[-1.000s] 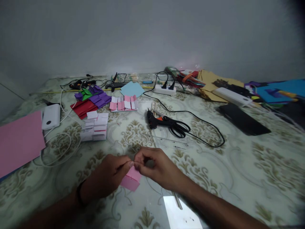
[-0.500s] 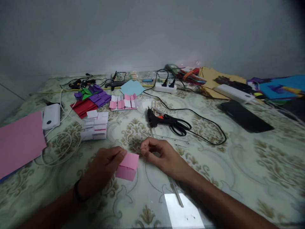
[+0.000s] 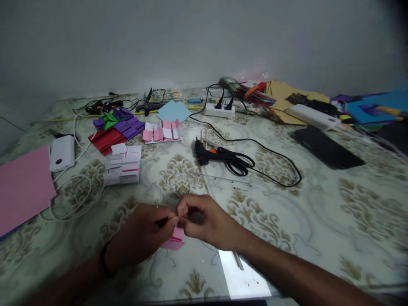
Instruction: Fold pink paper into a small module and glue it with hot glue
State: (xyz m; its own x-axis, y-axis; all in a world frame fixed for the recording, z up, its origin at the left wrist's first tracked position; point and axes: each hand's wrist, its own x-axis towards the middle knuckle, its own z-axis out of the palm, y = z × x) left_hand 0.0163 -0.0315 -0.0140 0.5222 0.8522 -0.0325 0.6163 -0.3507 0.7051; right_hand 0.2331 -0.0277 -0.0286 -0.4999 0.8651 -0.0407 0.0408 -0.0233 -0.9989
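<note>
A small piece of folded pink paper (image 3: 174, 245) is held up over the table, with a crease across it and its upper part hidden behind fingers. My left hand (image 3: 145, 231) pinches it at the top between thumb and fingers. Fingertips of my right hand (image 3: 208, 221) are closed at the same upper edge, touching the left thumb. Beyond the hands lies a black hot glue gun (image 3: 202, 154) with its cord looped. Stacks of folded white paper pieces (image 3: 124, 165) and folded pink and white pieces (image 3: 162, 131) sit farther back on the left.
Pink sheets (image 3: 24, 187) and a white power bank (image 3: 62, 153) lie at the left. Purple folded papers (image 3: 129, 127), blue paper (image 3: 174, 111) and a power strip (image 3: 219, 110) are behind. A black phone-like slab (image 3: 328, 146) rests at right on the patterned tablecloth (image 3: 318, 212).
My right hand has moved left and down to meet the left at the pink paper's upper edge. The paper is now more covered by fingers. The view has shifted slightly.
</note>
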